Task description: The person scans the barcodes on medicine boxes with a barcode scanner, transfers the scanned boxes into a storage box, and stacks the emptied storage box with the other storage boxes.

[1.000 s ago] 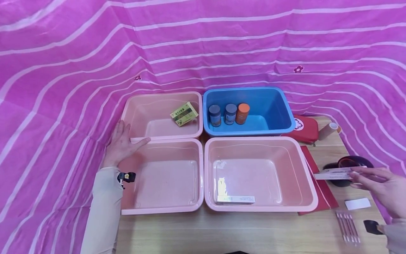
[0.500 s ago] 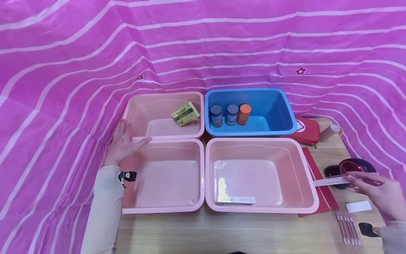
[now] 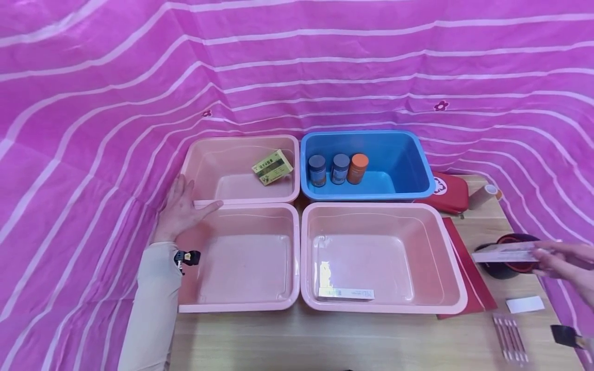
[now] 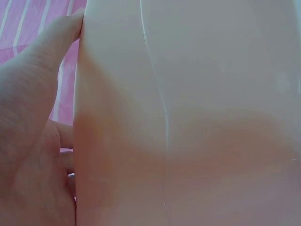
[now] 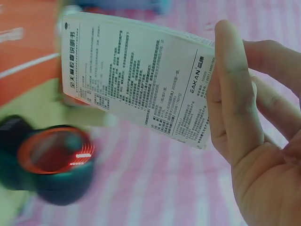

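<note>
My left hand [image 3: 178,216] lies with straight fingers at the left edge of the near left pink bin [image 3: 241,308], its thumb stretched over the rim toward the far left pink bin [image 3: 197,159]. In the left wrist view the thumb touches the edge of a pink wall, with the other fingers partly hidden behind it. At the far right, my right hand [image 3: 568,263] pinches one end of a flat white medicine box [image 5: 136,80] covered in small print. The box is raised and overlaps a dark round object with a red ring [image 5: 56,150].
A green-yellow packet [image 3: 273,167] lies in the far left bin. Three capped bottles [image 3: 340,169] stand in the blue bin [image 3: 394,195]. A slim white box [image 3: 346,293] lies in the near right bin [image 3: 455,263]. Rightward are a red case [image 3: 452,193], white card [image 3: 525,304] and cotton swabs [image 3: 510,337].
My right hand, still pinching the box, has drawn back to the right over the last half second, and the box's broad face has tipped back into sight. The left hand keeps its place.
</note>
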Tool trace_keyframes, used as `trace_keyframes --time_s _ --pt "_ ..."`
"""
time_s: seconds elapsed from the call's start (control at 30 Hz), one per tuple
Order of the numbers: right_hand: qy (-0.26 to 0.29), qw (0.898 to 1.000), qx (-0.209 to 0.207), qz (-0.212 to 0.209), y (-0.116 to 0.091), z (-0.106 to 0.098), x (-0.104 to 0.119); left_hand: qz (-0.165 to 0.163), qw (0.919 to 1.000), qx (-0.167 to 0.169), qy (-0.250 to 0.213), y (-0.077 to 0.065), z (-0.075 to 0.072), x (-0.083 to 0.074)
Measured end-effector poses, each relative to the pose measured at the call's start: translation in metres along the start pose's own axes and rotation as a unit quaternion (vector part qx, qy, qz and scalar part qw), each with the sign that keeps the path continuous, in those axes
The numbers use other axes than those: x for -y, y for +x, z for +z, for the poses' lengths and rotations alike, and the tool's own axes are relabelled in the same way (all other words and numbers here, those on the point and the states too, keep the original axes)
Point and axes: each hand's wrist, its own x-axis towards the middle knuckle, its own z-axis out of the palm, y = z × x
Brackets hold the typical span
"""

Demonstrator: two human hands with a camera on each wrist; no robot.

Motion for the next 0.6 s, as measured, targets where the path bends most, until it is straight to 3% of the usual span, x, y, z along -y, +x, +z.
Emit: trace_keyframes --time_s 0.1,0.2,0.27,0.37,0.4,0.5,0.57,0.6 --pt "-0.024 0.999 -0.004 0.023 0.014 -0.001 0.020 0.001 1.0000 0.000 -0.001 0.000 0.000 0.000" --pt "-0.051 0.999 -0.008 0.017 0.031 0.012 0.042 0.002 1.0000 0.000 0.000 0.000 -0.001 0.001" --pt "-0.055 0.998 -0.021 -0.004 0.041 0.033 0.057 0.002 1.0000 -0.001 0.001 0.000 -0.001 0.002" --pt "-0.077 0.996 0.000 -0.047 0.060 0.069 0.077 0.001 1.0000 -0.001 0.002 0.000 -0.002 0.002" --pt "-0.110 0.993 0.001 -0.052 0.065 0.084 0.084 0.000 1.0000 -0.001 0.001 0.000 -0.001 0.002" --pt "-0.230 0.972 0.016 -0.041 0.086 0.121 0.100 -0.003 1.0000 0.001 -0.001 -0.001 -0.001 0.002" --pt "-0.309 0.951 0.021 -0.023 0.099 0.145 0.105 -0.004 1.0000 0.003 -0.002 -0.001 0.000 0.002" --pt "-0.359 0.933 0.022 -0.020 0.106 0.157 0.107 -0.004 1.0000 0.003 -0.003 -0.001 0.000 0.002"
